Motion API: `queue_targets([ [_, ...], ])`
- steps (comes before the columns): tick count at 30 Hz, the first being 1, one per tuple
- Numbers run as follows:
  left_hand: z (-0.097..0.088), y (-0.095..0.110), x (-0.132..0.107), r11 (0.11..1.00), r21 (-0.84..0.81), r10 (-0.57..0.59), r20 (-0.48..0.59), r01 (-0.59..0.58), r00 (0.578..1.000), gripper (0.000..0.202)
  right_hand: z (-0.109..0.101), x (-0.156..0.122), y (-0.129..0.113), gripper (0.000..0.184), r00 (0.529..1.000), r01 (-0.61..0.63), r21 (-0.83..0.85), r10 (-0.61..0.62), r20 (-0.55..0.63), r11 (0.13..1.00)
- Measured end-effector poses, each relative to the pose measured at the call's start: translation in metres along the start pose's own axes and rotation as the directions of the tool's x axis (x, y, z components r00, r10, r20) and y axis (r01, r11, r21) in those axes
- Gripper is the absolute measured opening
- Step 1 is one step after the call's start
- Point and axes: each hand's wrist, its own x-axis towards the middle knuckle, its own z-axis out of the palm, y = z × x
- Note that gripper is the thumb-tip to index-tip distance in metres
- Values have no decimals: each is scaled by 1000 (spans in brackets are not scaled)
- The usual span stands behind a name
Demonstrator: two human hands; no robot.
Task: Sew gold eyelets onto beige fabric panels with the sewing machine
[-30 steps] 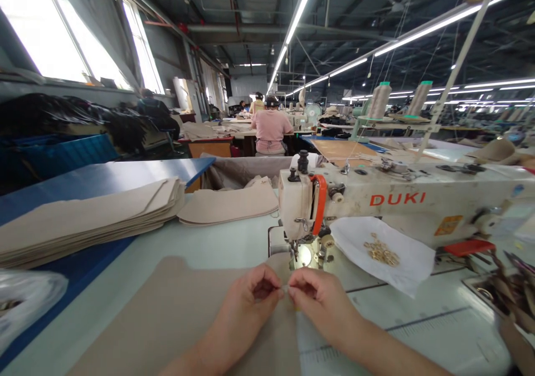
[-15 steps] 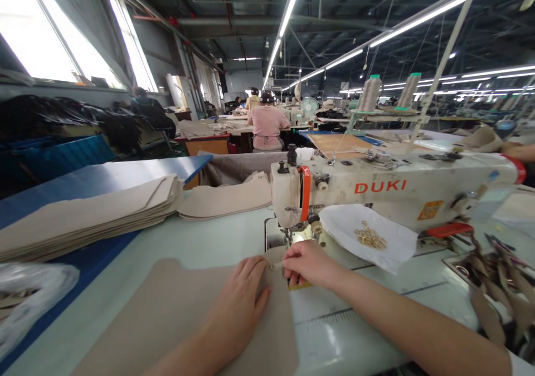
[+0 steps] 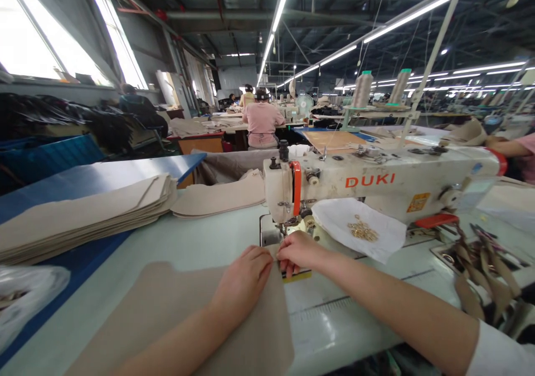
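Observation:
A beige fabric panel (image 3: 188, 303) lies flat on the machine table, its narrow top end close to the presser foot of the sewing machine (image 3: 376, 181). My left hand (image 3: 246, 276) rests on the panel with its fingers bunched and bent at that narrow end. Touching the same end from the right, my right hand (image 3: 298, 253) is closed in a pinch on the fabric edge. Both sets of fingertips almost meet just in front of the needle area, and they hide whatever small piece lies between them.
Gold-coloured rings (image 3: 363, 230) lie on a white sheet (image 3: 334, 217) beside the machine. Stacked beige panels (image 3: 83, 214) sit on the left, with more panels (image 3: 221, 195) behind. Straps and tools (image 3: 480, 259) fill a tray at right. A person in pink (image 3: 263, 121) sits ahead.
My left fingers have drawn together and moved onto the panel's end, covering the small ring that showed there. The right hand stays pinched at the edge. The whole view has shifted slightly.

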Motion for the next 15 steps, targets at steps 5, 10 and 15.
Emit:
queue_targets([
  [5,6,0,9,995,86,50,4,-50,999,24,-1,0,-4,25,999,-33,-33,33,-3,999],
  [10,11,-2,9,995,84,48,-15,-47,999,23,0,1,-2,25,999,16,-127,-20,-33,992],
  [15,9,-2,10,999,44,20,0,-20,1000,21,-2,-11,5,19,965,180,-343,-232,-119,922],
])
